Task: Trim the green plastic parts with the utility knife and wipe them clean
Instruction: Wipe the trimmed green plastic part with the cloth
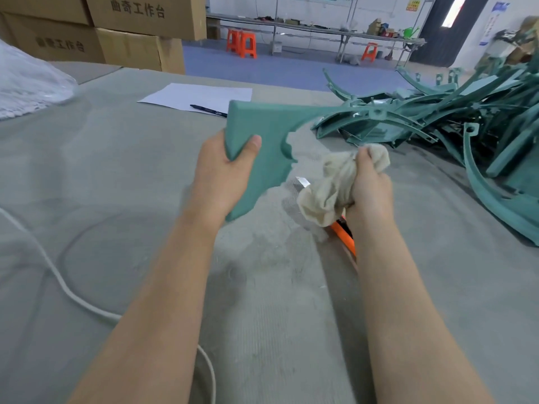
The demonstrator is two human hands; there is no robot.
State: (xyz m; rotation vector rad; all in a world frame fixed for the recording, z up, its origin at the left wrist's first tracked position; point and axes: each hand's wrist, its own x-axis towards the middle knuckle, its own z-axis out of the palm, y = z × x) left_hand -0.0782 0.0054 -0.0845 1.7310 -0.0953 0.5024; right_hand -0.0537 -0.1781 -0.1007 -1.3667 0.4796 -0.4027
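a: the pile of green parts (437,118)?
b: right on the table (116,199), cut off by the edge; left hand (221,176) grips one green part (262,135) by its corner, raised.
a: right hand (370,188)?
b: clenched round a beige rag (329,188); orange utility knife (345,234) beneath, mostly hidden; whether it is held, cannot tell.

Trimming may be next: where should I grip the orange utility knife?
Take the utility knife by the orange handle, probably from above, pinching its long sides: it lies flat on the table. Its far end is hidden behind the rag in the right hand, so avoid it.
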